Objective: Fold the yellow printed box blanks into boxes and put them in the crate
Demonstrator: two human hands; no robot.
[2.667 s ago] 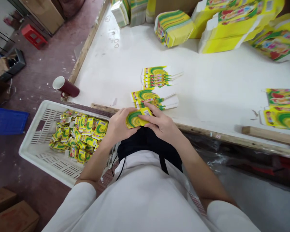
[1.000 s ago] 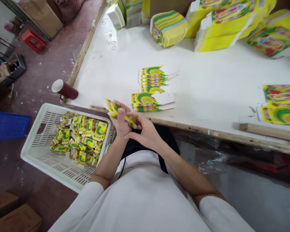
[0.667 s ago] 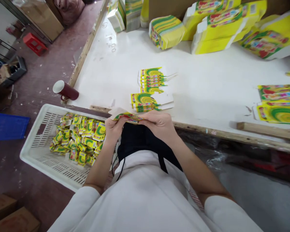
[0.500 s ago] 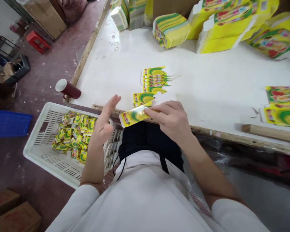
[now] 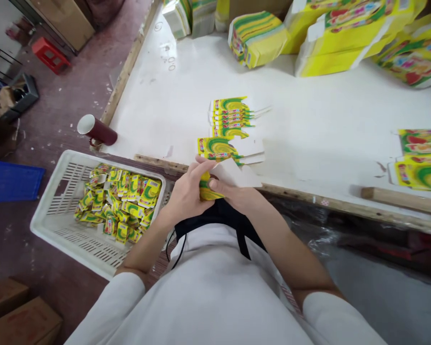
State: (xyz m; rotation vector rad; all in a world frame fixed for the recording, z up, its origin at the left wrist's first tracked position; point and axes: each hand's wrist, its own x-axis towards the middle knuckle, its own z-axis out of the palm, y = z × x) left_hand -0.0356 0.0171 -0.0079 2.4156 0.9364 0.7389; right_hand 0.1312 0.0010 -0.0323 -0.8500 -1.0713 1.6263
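Both hands grip one small yellow-and-green carton (image 5: 210,192) in front of my waist, at the table's near edge. My left hand (image 5: 191,190) wraps round its left end. My right hand (image 5: 233,192) pinches it with the thumb on top, and a white inner flap (image 5: 233,173) sticks out to the right. Part of the carton is hidden by the fingers. Just beyond lie overlapping flat cartons (image 5: 215,145) with white flaps, and a further fanned row of cartons (image 5: 232,115) sits behind them.
Left of me, a white plastic crate (image 5: 62,225) holds many small cartons. A dark red mug (image 5: 102,132) lies at the table's left corner. Bundled carton stacks (image 5: 260,40) line the back of the white table (image 5: 319,124). More cartons (image 5: 422,167) and a wooden strip (image 5: 398,199) are at right.
My left hand has come in from over the crate and closed on the carton. The right hand has drawn the carton closer and turned it, so a white flap now shows.
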